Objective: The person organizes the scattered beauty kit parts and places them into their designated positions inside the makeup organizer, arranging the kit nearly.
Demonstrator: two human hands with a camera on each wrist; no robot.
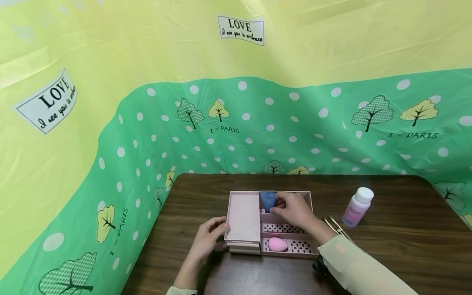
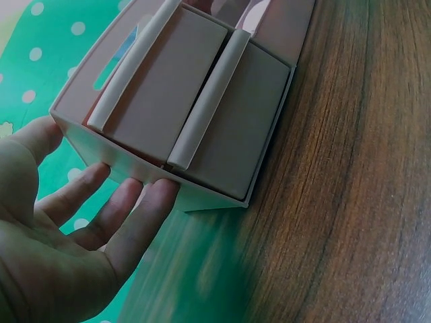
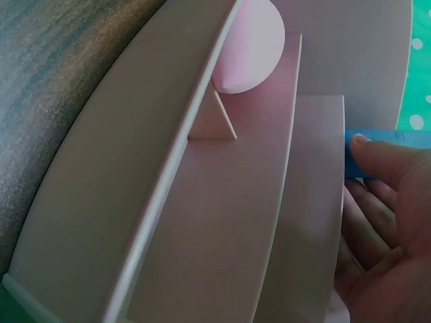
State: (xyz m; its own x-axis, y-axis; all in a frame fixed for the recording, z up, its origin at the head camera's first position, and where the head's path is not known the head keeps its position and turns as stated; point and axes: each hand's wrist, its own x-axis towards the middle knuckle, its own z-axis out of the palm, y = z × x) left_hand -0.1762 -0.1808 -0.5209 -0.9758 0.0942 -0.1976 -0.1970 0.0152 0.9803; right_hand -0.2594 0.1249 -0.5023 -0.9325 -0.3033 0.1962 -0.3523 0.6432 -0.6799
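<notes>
A pale pink desktop organizer box stands on the table, with two drawers at its left front. My left hand rests against its left side, fingertips on the outer wall and thumb at the top edge. My right hand pinches a small flat blue packet between thumb and fingers, at the rear compartment. The packet's lower end dips behind the divider. A pink egg-shaped makeup sponge lies in the front compartment.
Right of the box stands a white-capped bottle with a pink and purple body. Slim gold-coloured tools lie by my right forearm, and a black object is partly under the sleeve. A patterned curtain hangs behind the wooden table.
</notes>
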